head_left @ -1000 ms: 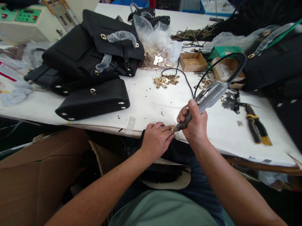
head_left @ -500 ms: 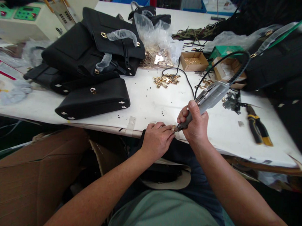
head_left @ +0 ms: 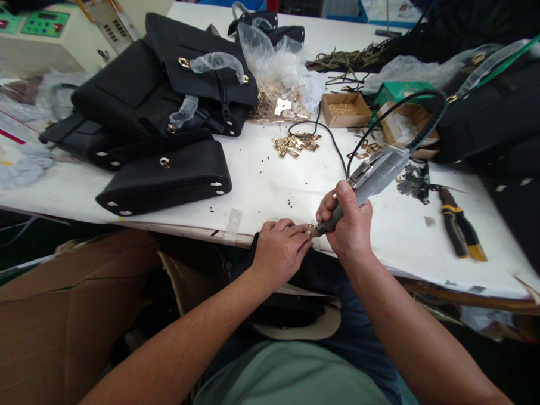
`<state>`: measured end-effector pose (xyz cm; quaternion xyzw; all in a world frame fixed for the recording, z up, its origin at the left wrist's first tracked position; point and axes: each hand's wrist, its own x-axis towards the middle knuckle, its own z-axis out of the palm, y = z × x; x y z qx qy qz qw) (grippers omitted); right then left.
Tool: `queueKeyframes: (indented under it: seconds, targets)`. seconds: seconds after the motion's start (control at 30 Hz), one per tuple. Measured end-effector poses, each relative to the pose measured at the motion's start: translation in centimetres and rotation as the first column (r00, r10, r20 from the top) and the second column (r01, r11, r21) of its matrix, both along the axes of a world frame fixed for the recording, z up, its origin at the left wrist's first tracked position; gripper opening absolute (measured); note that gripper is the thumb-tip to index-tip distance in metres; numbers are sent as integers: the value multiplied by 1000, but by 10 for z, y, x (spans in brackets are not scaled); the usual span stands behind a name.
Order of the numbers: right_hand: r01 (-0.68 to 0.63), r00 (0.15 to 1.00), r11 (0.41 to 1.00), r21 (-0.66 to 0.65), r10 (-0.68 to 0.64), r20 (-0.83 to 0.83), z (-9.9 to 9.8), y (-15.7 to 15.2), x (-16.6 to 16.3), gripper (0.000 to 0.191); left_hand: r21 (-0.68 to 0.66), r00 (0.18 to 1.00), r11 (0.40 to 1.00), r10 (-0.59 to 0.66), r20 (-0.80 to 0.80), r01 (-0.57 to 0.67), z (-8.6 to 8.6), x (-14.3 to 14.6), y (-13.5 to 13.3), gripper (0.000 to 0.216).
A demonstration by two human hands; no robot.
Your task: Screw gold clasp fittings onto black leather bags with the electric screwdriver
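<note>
My right hand (head_left: 350,223) is wrapped round a grey corded electric screwdriver (head_left: 376,174), tilted with its tip down to the left. The tip meets a small gold metal fitting (head_left: 310,228) at the table's front edge. My left hand (head_left: 282,251) lies palm down there, its fingers bent together and their tips pinching the fitting. Dark material under the left hand is mostly hidden. Below, on my lap, a black opening with a cream edge (head_left: 320,331) shows.
Black handbags (head_left: 168,171) are piled at the left. Gold plates (head_left: 296,145), a plastic bag of metal parts (head_left: 279,95) and a small box (head_left: 345,110) lie ahead. Pliers (head_left: 461,226) rest at the right. A large carton (head_left: 69,301) stands below left.
The view has shifted very slightly. Both hands, the screwdriver and the fitting keep the same positions.
</note>
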<state>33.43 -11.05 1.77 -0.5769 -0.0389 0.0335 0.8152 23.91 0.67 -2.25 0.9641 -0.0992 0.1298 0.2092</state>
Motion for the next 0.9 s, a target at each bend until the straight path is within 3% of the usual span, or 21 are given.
queueKeyframes:
  seconds: [0.3, 0.5, 0.63, 0.77, 0.9]
  targets:
    - [46, 999, 999, 28, -47, 28, -1, 1, 1, 43, 8, 999, 1000, 13, -44, -13, 4, 1, -1, 27]
    - [30, 999, 998, -57, -30, 14, -8, 4, -2, 46, 9, 996, 999, 53, -72, -53, 2, 2, -1, 59]
    - [-11, 999, 998, -66, 14, 52, -12, 5, -4, 44, 5, 995, 998, 63, -81, -63, 2, 2, -2, 66]
    - [-82, 991, 988, -134, 95, 92, -10, 5, -8, 41, -6, 994, 998, 64, -90, -64, 4, 1, -2, 63]
    - [-150, 972, 927, -343, 201, 118, -5, 6, -10, 36, 5, 993, 997, 73, -92, -73, 5, 2, -3, 38]
